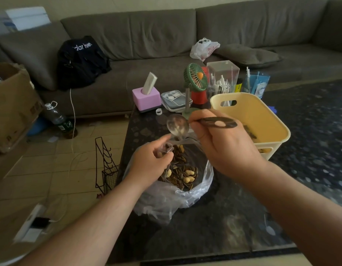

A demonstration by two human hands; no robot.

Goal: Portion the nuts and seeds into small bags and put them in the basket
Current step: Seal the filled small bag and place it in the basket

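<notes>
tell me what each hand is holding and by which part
Right hand grips the metal spoon by its dark handle; left hand pinches the small clear plastic bag at its mouth.

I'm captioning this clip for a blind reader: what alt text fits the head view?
Over a large clear bag of peanuts and sunflower seeds, the left hand holds a small bag while the right hand tips a metal spoon above it. A yellow basket stands to the right on the dark table.

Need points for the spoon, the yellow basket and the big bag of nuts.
spoon [177, 125], head view, on the bowl of the spoon.
yellow basket [270, 120], head view, on the bare inner wall.
big bag of nuts [166, 200], head view, on the clear plastic at its front.
</notes>
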